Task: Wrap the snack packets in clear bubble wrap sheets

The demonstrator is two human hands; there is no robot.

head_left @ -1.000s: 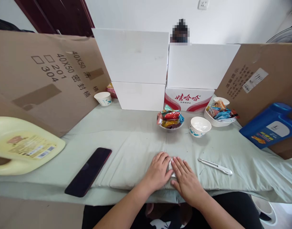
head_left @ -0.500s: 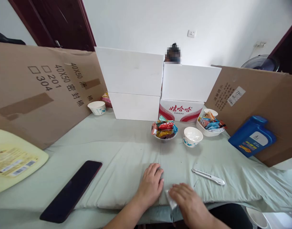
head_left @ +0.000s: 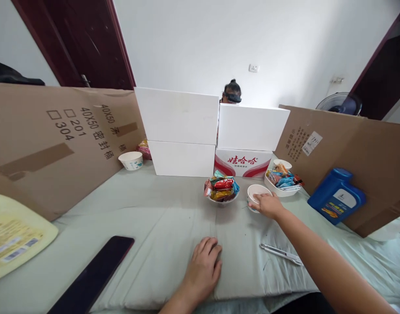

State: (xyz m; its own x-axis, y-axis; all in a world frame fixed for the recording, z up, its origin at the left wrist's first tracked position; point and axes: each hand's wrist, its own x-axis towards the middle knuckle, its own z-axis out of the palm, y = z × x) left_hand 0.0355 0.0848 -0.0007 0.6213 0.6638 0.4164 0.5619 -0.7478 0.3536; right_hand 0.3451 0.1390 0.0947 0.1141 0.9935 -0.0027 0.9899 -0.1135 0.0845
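Note:
My right hand (head_left: 268,205) reaches forward over the white paper bowl (head_left: 254,190) with a blue-green print. Its fingers grip the near right rim, and part of the bowl is hidden behind them. Palm down on the pale green cloth, my left hand (head_left: 205,266) lies with loosely bent fingers and holds nothing. Left of the paper bowl stands another bowl (head_left: 222,202), heaped with colourful wrapped snacks (head_left: 223,185). Beneath my right forearm lie white-handled tongs (head_left: 280,253).
A white tray (head_left: 283,192) of packets and a blue jug (head_left: 335,198) stand at the right. White boxes (head_left: 183,131) wall off the back, with a person (head_left: 232,92) behind. A dark phone-like slab (head_left: 95,272), yellow container (head_left: 18,235) and paper cup (head_left: 131,161) are left.
My right hand has moved forward from the table's front edge to the paper bowl. The small clear packet beside it is out of sight. My left hand stays put; the view has tilted up.

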